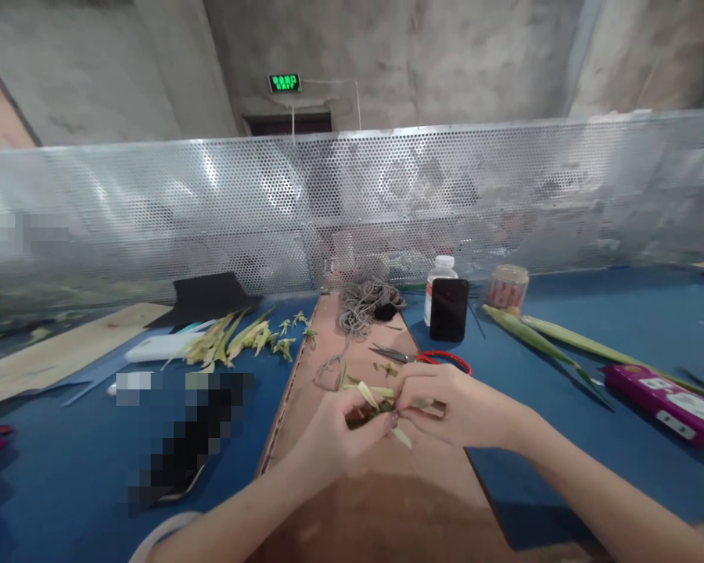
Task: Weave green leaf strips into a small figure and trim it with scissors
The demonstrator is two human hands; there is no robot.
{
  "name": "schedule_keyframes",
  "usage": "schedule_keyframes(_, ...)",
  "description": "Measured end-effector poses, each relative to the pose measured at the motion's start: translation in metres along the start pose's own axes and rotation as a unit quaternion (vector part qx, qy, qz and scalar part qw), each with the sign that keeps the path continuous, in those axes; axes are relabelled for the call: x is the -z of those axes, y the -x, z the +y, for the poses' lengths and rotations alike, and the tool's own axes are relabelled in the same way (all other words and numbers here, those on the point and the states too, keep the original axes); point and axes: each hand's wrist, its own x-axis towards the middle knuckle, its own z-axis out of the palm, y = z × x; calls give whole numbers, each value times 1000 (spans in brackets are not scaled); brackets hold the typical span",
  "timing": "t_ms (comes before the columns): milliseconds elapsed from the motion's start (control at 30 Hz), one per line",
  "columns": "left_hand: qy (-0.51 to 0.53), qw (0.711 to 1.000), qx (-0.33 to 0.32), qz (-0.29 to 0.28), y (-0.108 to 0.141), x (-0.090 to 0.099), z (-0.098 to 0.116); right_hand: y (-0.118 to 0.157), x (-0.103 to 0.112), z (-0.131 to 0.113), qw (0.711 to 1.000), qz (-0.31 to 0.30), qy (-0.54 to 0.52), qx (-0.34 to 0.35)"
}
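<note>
Both hands meet over a brown board in the lower middle of the head view. My left hand pinches a small bundle of pale green leaf strips between thumb and fingers. From the right, my right hand is closed on the same strips, its fingertips touching the bundle. One pale strip end sticks out below the fingers. Just beyond the hands lie scissors with red handles, and small leaf scraps. Grey yarn lies in a loose heap at the board's far end.
Folded leaf pieces lie on the left blue surface. On the right are a black phone before a white bottle, a jar, long green leaves and a purple packet. Perforated metal screen stands behind.
</note>
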Motion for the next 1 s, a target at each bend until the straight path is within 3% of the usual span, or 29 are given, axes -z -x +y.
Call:
schedule_keyframes(233,68,996,63,16,-6,4,-13,-6,-10,2,995,27,91,40)
schedule_keyframes(367,115,988,100,28,-8,6,-11,-4,-19,1,971,57,211,93)
schedule_keyframes(567,185,976,113,16,-12,22,-9,-9,-27,5,947,95,268,151)
schedule_keyframes(700,197,975,80,59,-24,53,-17,-46,-25,16,949,82,253,169)
schedule_keyframes(833,284,954,79,47,-32,87,-22,-96,-19,23,961,62,182,197)
schedule_keyframes(1000,275,957,47,77,-33,110,-24,-131,-18,27,960,49,147,231)
